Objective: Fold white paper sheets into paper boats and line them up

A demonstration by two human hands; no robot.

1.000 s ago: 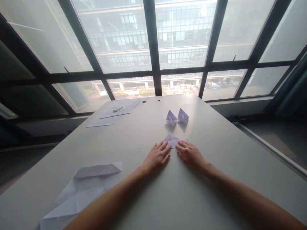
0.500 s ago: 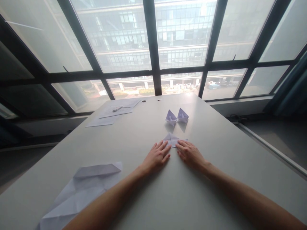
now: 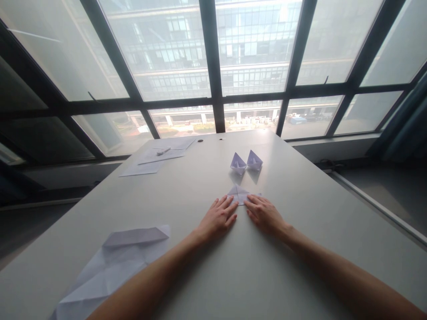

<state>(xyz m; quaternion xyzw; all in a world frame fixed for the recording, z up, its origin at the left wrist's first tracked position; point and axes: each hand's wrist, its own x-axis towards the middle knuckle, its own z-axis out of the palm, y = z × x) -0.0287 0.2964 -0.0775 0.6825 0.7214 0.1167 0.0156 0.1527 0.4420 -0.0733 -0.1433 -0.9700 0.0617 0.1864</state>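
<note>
A small sheet of white paper, folded to a peak (image 3: 238, 194), lies flat on the white table (image 3: 287, 275). My left hand (image 3: 218, 218) rests on its left side with the fingers stretched out. On its right side lies my right hand (image 3: 265, 215), fingers also extended and pressing down flat. The hands cover both ends of the folded paper. Just beyond it stand two folded paper boats, a left one (image 3: 238, 164) and a right one (image 3: 255, 161), side by side and almost touching.
A large creased sheet of paper (image 3: 116, 262) lies at the near left, partly under my left forearm. Flat paper sheets (image 3: 143, 169) with a pen-like white object (image 3: 163, 151) on top are at the far left. Tall windows (image 3: 216, 106) stand behind the table.
</note>
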